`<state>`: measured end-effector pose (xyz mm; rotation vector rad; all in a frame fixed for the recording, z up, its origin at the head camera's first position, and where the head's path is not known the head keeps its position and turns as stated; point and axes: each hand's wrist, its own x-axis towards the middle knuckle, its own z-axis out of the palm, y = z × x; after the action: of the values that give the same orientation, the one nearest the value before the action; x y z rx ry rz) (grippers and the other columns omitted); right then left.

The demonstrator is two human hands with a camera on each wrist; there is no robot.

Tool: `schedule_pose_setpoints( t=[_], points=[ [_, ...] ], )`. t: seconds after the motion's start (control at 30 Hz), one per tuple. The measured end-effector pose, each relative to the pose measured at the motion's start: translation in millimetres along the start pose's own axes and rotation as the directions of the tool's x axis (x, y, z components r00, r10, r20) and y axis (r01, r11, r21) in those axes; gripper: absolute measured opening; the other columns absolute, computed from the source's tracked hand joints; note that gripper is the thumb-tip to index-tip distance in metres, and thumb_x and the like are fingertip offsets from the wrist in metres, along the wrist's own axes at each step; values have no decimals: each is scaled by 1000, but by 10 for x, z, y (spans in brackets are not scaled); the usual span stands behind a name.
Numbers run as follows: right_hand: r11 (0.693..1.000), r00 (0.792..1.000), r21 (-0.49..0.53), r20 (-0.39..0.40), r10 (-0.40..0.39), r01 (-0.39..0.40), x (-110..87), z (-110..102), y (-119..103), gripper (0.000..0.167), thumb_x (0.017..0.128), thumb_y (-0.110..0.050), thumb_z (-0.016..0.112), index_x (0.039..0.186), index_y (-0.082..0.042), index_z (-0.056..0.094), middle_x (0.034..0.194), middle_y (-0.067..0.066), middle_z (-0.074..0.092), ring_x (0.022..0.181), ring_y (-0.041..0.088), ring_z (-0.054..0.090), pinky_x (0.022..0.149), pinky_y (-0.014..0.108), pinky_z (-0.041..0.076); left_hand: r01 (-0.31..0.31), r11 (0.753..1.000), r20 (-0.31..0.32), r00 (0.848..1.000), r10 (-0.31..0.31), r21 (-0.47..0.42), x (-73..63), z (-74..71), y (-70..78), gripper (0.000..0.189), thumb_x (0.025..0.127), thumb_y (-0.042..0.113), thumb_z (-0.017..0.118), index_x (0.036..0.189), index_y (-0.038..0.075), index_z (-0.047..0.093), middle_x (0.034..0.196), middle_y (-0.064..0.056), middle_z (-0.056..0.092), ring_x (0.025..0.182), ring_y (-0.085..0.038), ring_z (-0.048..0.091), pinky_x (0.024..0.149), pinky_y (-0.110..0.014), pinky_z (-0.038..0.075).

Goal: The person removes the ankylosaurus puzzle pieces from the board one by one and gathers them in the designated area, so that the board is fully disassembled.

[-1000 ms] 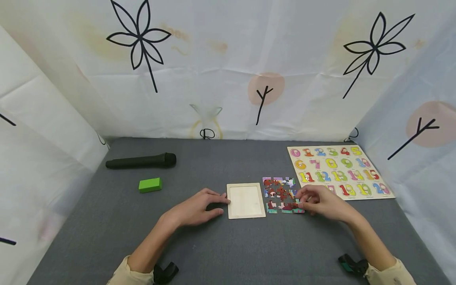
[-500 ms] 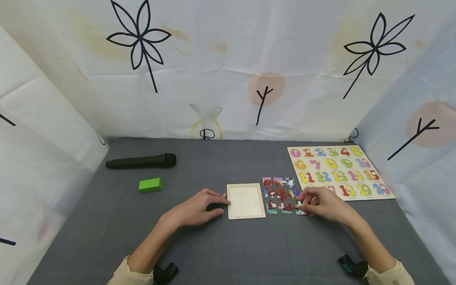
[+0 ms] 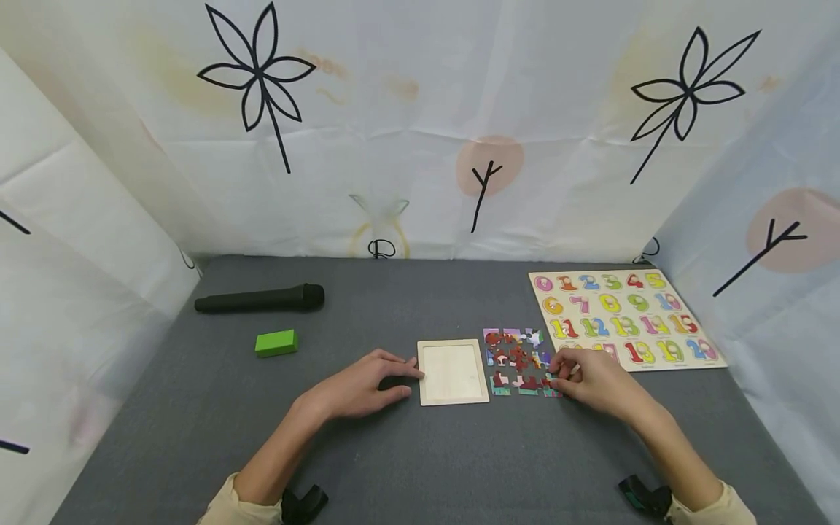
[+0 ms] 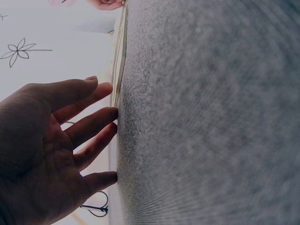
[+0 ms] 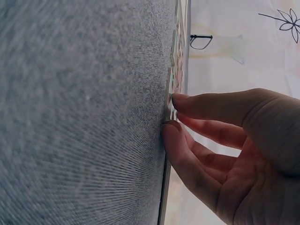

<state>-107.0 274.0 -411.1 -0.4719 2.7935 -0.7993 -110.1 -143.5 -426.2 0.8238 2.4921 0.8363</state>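
A square wooden puzzle tray (image 3: 454, 372) lies bare in the middle of the table in the head view. My left hand (image 3: 370, 384) rests at its left edge with fairly straight, spread fingers, and a fingertip touches the rim. To the tray's right, several jigsaw puzzle pieces (image 3: 518, 357) with a brown figure are laid out in rows with gaps. At their lower right corner my right hand (image 3: 593, 379) pinches a corner puzzle piece (image 3: 551, 391) between thumb and finger, with the piece low at the table. In the right wrist view the thumb (image 5: 180, 100) covers part of the piece.
A number puzzle board (image 3: 620, 317) lies at the back right, just beyond my right hand. A black microphone (image 3: 262, 298) and a green block (image 3: 276, 343) lie at the left. The grey table (image 3: 394, 467) meets hanging white cloth at the back and sides.
The corner puzzle piece shifted slightly right and away from its neighbours, then slightly back left under my right hand's fingers. My left hand has stayed at the tray.
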Motion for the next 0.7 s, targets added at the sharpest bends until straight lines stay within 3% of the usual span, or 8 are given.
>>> schedule_pose_setpoints(
  t=[0.7],
  points=[
    [997, 998, 52, -7, -57, 57, -13, -161, 29, 11, 95, -14, 84, 102, -11, 76, 86, -5, 70, 69, 2, 58, 61, 21, 51, -9, 1000, 5, 1000, 9, -18, -7, -29, -51, 41, 110, 27, 66, 151, 20, 66, 167, -3, 54, 147, -30, 52, 121, -59, 45]
  ],
)
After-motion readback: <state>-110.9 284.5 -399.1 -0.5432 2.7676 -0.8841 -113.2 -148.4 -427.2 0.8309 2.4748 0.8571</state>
